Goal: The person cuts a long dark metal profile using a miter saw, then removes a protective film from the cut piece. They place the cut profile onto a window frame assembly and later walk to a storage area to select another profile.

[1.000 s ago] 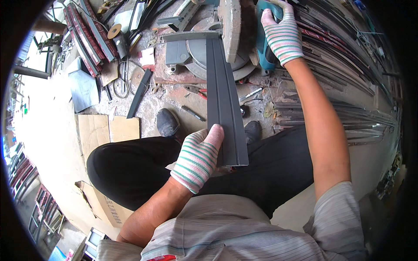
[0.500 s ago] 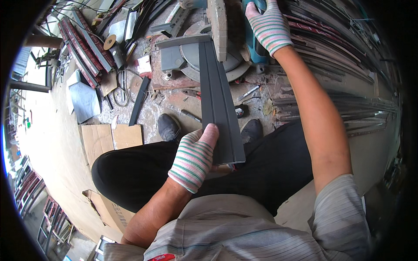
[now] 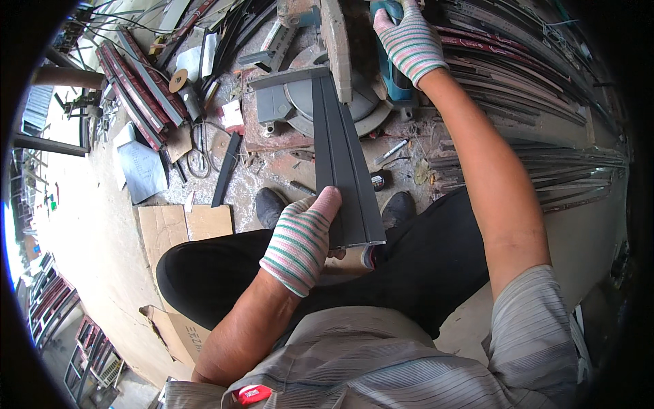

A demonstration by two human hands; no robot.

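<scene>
Head view: dark strip [image 3: 343, 174] runs from the saw [image 3: 298, 99] back toward the lap, far end at the grey fence [image 3: 289, 77], beside or under the guard [image 3: 336, 54], can't tell which. Left hand [image 3: 298, 242] grips the strip's left edge near its close end, thumb on top, other fingers mostly hidden underneath. Right hand [image 3: 412, 48] is wrapped round the teal handle [image 3: 388, 9]; fingertips run into the top edge, so can't tell if a trigger is pressed. Blade hidden too, no call on whether it's spinning. Main risk, my read: one hand holds the strip far from the saw, no clamp visible, so a biting blade could kick or twist it off the fence and spoil the cut. Close end hangs over the legs [image 3: 211, 269], so a slip could drop it there. Knit gloves [image 3: 417, 65] could snag if either hand strays toward the blade. Marker [image 3: 393, 150] and tape measure [image 3: 380, 180] on the floor [image 3: 269, 162] could get kicked by a shoe [image 3: 398, 208].
</scene>
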